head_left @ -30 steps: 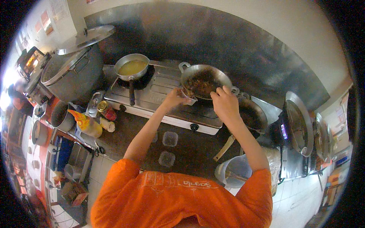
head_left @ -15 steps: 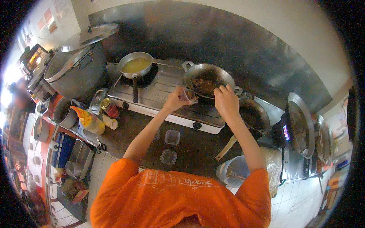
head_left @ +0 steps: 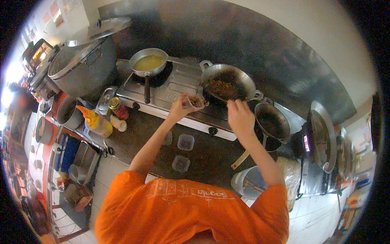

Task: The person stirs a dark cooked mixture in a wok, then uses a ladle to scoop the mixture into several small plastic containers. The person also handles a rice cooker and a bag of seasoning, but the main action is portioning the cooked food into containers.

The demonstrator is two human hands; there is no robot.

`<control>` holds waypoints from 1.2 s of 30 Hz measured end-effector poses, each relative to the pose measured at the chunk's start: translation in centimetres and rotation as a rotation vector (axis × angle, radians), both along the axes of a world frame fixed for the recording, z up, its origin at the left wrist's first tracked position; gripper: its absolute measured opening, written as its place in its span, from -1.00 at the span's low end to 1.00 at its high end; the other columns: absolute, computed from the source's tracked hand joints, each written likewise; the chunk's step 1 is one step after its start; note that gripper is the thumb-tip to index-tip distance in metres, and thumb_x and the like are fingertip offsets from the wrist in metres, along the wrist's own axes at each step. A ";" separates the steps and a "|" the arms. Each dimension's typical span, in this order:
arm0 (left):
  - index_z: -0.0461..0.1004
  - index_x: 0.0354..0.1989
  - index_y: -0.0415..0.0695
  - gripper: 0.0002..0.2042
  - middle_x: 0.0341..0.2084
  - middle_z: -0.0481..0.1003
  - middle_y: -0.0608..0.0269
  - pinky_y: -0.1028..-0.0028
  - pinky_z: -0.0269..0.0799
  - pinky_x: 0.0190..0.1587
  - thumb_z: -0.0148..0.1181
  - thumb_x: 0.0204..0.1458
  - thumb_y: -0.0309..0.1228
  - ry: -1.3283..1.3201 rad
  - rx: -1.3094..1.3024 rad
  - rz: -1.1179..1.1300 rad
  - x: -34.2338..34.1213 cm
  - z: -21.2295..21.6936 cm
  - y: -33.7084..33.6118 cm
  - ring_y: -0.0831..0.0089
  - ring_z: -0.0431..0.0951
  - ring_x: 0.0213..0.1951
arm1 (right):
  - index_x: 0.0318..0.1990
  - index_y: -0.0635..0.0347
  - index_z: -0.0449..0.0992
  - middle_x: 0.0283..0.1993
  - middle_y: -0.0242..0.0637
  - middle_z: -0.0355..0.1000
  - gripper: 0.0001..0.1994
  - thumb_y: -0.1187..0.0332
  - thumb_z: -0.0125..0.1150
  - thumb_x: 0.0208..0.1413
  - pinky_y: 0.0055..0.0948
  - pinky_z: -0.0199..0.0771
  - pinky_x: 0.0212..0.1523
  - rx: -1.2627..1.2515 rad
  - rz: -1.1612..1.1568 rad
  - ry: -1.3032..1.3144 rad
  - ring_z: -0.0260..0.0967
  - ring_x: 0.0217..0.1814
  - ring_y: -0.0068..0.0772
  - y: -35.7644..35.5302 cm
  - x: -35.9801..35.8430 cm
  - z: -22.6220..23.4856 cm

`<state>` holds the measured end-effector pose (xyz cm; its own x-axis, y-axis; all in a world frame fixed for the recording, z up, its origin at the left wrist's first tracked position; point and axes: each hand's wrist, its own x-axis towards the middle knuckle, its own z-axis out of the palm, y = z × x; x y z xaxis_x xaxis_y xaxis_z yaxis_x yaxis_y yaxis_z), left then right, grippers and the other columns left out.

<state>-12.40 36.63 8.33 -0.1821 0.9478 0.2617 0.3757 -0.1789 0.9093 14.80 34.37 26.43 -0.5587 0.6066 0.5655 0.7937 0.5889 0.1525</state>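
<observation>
My left hand (head_left: 179,109) grips a small clear plastic cup (head_left: 197,106) with brown crumbly bits inside, tilted beside the near left rim of a wok (head_left: 243,82). Inside the wok lies a dark brown shredded food (head_left: 220,87). My right hand (head_left: 241,117) is by the wok's near right rim, fingers bunched and pointing toward the wok; whatever they pinch, if anything, is hidden. Both hands are over the front of a silver gas stove (head_left: 183,93).
A saucepan of yellow liquid (head_left: 148,63) sits on the left burner, its handle toward me. Clear containers (head_left: 185,142) lie on the dark counter (head_left: 211,160). At right are a second pan (head_left: 271,120) and a bucket with a whisk (head_left: 248,179); a large pot (head_left: 83,73) stands left.
My left hand and the cup have drawn back slightly left from the wok, showing more of the bits. My right hand has come back toward me from the rim. The view has shifted a little.
</observation>
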 end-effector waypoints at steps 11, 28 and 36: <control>0.26 0.06 -0.12 -0.31 -0.21 0.52 -0.09 0.12 0.47 -0.16 0.51 -0.28 -0.32 0.325 0.145 0.130 1.0 4.3 -2.4 -0.08 0.55 -0.18 | 0.04 0.14 0.44 -0.12 -0.08 0.43 -0.67 0.38 0.03 0.09 -0.11 0.58 -0.40 -0.298 -0.112 -0.194 0.53 -0.32 -0.06 -1.0 -0.3 -4.9; 0.32 0.03 -0.17 -0.31 -0.09 0.50 -0.14 0.14 0.43 -0.01 0.52 -0.37 -0.37 0.389 -0.050 -0.072 -0.5 4.6 3.1 -0.07 0.49 0.00 | -0.15 0.25 0.45 -0.31 0.02 0.47 -0.80 0.42 0.02 0.09 -0.06 0.53 -0.33 -0.512 -0.096 0.074 0.50 -0.36 0.10 -1.5 -5.7 -8.0; 0.17 0.16 -0.12 -0.27 0.02 0.36 0.14 0.33 0.41 0.09 0.45 -0.23 -0.54 -0.394 0.049 -0.030 -1.6 1.6 -3.2 0.24 0.44 0.07 | -0.04 0.13 0.41 -0.15 -0.16 0.36 -0.70 0.46 0.13 0.01 -0.31 0.57 -0.49 -0.280 -0.051 -0.118 0.52 -0.45 -0.15 -6.8 -6.3 -2.9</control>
